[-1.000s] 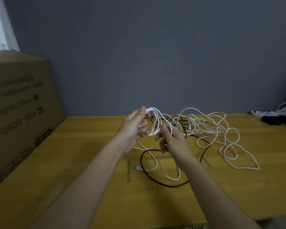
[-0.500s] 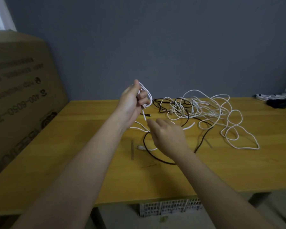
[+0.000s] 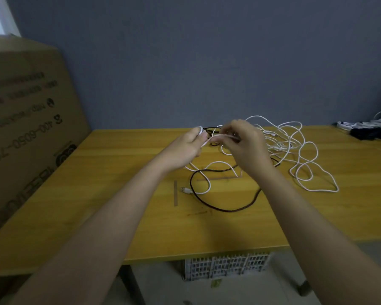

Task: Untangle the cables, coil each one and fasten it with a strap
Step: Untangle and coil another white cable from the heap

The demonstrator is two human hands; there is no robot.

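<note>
**Thin white cable held between both hands above the tangle**

The left hand (image 3: pixel 186 148) is curled round a small bundle of thin white rubbery cable (image 3: pixel 216 136), and the right hand (image 3: pixel 243 144) pinches the same strand just beside it, so a short run of it stretches between them above the yellow wooden surface (image 3: pixel 119 194). The rest trails down into a loose heap of white loops (image 3: pixel 295 150) to the right, crossed by a thin black cable (image 3: pixel 229 209) lying in a wide curve. A white plug end (image 3: pixel 186 190) rests near that curve.

This cable looks light, limp and fairly smooth, so it should bend into coils easily but will likely spring open if let go. A hold on the gathered loops with one hand, the other feeding slack close by, seems best. Pulling hard risks tightening knots in the heap. No strap can be made out.
</note>
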